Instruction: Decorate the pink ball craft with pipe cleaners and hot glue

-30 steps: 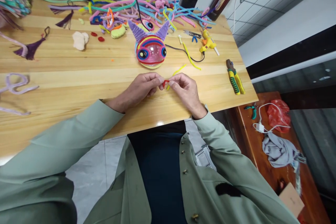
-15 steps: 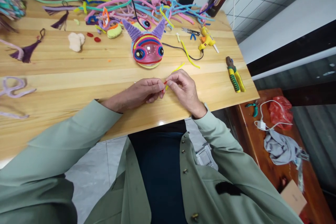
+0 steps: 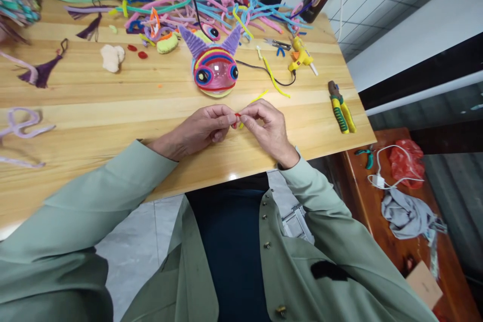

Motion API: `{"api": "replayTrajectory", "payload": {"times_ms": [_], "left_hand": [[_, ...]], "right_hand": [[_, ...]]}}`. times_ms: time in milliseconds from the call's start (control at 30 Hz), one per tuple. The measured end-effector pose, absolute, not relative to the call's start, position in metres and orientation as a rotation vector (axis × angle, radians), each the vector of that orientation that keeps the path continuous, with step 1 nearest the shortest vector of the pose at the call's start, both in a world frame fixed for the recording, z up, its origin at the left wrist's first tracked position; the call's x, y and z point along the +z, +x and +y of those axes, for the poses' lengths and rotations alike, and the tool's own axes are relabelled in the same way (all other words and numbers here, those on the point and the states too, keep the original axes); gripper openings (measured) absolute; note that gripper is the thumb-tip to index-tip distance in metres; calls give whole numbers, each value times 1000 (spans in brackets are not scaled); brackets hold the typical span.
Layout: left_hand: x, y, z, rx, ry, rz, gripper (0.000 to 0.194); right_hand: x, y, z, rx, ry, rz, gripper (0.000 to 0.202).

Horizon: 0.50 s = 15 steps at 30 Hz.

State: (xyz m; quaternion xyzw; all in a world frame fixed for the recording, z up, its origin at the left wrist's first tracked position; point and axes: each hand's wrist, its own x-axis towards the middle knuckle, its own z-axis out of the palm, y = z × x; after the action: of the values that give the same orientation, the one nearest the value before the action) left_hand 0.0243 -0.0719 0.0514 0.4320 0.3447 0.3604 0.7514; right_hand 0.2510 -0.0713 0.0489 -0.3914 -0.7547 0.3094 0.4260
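Near the table's front edge, my left hand (image 3: 206, 128) pinches a small red piece (image 3: 236, 121) between thumb and forefinger. My right hand (image 3: 267, 128) meets it from the right, its fingertips closed on the same red piece. A thin yellow strip (image 3: 260, 96) shows behind and below the right fingers; how it joins the red piece is hidden. Just beyond both hands sits a colourful animal head (image 3: 217, 73) with purple ears, round blue-rimmed eyes and a clear pink front.
Fuzzy coloured stems (image 3: 181, 2) lie piled along the back. A yellow glue gun (image 3: 300, 58), small snips (image 3: 279, 44) and yellow-green pliers (image 3: 340, 108) are at the right. Purple tassels (image 3: 45, 70) and a cream piece (image 3: 111, 58) lie at the left.
My left fingers have shifted slightly upward and lie closer together around the red piece. The whole view has moved a little, so the table's objects appear slightly further right.
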Motion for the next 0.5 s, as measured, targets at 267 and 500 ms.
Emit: {"api": "replayTrajectory", "payload": {"times_ms": [267,500], "left_hand": [[44,25,-71,866,884,742,56],[44,27,-71,914,882,770,56]], "right_hand": [[42,251,-69,843,-979,-1821,48],[35,254,-67,1274,-999,-1599,36]]}}
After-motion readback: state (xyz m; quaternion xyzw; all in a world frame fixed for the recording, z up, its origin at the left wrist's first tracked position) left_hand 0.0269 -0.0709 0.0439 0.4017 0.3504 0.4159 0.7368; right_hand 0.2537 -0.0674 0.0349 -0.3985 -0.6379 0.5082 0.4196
